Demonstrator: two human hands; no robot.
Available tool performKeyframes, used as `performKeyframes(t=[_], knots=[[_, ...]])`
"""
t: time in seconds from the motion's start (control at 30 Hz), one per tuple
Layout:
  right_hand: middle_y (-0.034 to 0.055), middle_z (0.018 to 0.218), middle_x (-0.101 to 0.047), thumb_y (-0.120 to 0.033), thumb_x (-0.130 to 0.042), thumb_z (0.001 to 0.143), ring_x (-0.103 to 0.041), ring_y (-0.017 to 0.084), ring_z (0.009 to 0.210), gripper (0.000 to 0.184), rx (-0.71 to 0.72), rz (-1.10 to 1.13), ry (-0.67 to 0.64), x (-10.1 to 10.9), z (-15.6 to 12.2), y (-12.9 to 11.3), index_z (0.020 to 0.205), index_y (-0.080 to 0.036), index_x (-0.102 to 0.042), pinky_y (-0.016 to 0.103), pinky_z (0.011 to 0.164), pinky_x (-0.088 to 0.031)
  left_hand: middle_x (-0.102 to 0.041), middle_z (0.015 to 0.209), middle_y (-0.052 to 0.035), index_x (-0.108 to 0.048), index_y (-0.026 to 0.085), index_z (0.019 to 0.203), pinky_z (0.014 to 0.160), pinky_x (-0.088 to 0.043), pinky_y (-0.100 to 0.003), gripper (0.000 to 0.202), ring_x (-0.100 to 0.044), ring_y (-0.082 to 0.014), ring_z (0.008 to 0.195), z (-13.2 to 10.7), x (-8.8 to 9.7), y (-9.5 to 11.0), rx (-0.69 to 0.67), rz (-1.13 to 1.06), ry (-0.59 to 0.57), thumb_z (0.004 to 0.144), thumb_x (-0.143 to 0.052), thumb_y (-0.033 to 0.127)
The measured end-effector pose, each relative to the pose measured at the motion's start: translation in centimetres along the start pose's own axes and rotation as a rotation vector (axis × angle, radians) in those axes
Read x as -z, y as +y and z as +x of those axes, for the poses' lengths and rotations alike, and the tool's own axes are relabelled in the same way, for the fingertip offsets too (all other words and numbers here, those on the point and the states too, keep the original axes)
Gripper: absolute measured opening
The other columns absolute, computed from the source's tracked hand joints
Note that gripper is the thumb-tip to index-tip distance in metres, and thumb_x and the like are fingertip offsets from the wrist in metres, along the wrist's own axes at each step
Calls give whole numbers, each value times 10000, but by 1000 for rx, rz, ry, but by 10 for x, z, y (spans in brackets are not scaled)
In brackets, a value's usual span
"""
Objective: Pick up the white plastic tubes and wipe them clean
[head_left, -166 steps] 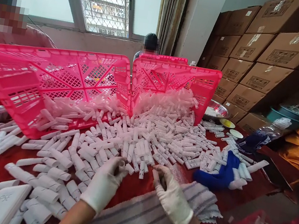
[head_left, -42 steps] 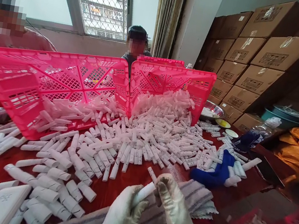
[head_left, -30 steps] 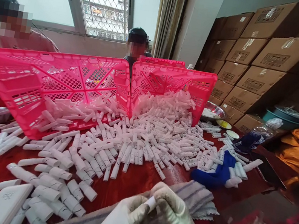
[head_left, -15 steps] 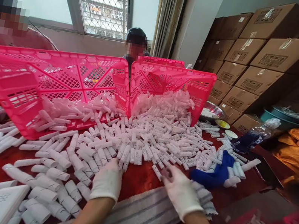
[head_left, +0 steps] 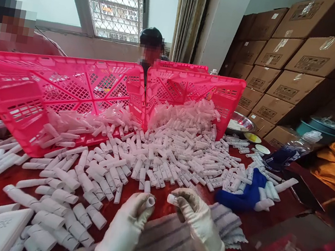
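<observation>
My left hand (head_left: 128,226), in a white glove, is closed on a short white tube (head_left: 150,202) whose hollow end faces right. Opposite it, my right hand (head_left: 198,220), also gloved, pinches a thinner white tube (head_left: 172,199) with dark marks, its free end pointing left. A small gap separates the two tubes. Both hands are above a grey striped cloth (head_left: 163,245) at the table's near edge. Just beyond them spreads a heap of small marked white tubes (head_left: 182,153). Wider white tubes (head_left: 52,217) with dark lines lie to the left.
Two pink crates (head_left: 91,82) tip toward me, spilling tubes onto the red table (head_left: 121,210). Blue cloth (head_left: 244,194), a bottle of dark liquid (head_left: 291,150) and a metal bowl (head_left: 241,123) are at right. A white box-shaped object (head_left: 2,228) sits front left. Two people are behind the crates.
Both hands have drawn back from the heap and come closer together. Each now holds up a tube over the striped cloth.
</observation>
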State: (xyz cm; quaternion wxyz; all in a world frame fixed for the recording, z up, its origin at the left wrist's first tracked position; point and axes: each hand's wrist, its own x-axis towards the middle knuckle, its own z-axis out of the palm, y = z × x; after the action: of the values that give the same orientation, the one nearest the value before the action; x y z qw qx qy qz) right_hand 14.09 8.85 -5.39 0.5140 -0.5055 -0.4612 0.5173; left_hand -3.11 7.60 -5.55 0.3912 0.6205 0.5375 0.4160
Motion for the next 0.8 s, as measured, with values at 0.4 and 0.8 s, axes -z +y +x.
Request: performKeyframes(t=[0.4,0.8], knots=[[30,721,-647,-421,-614,796,-611,171,698,231,98,-195,-67,-1,-9,-36,788,-191,-591,260,640,-487,-653,1113,-63,-580,221,1145,925,-441,-307,320,-589,-199,1022,-20,4,11,80,14,-204,854,-510,336],[-24,662,-507,-459,-549,817,-487,135,619,258,67,-274,-67,9,-9,-42,757,-209,-525,248,599,-414,-354,565,77,-577,130,848,492,-267,-194,531,-306,-74,527,-15,11,24,222,-283,-481,785,-477,647]])
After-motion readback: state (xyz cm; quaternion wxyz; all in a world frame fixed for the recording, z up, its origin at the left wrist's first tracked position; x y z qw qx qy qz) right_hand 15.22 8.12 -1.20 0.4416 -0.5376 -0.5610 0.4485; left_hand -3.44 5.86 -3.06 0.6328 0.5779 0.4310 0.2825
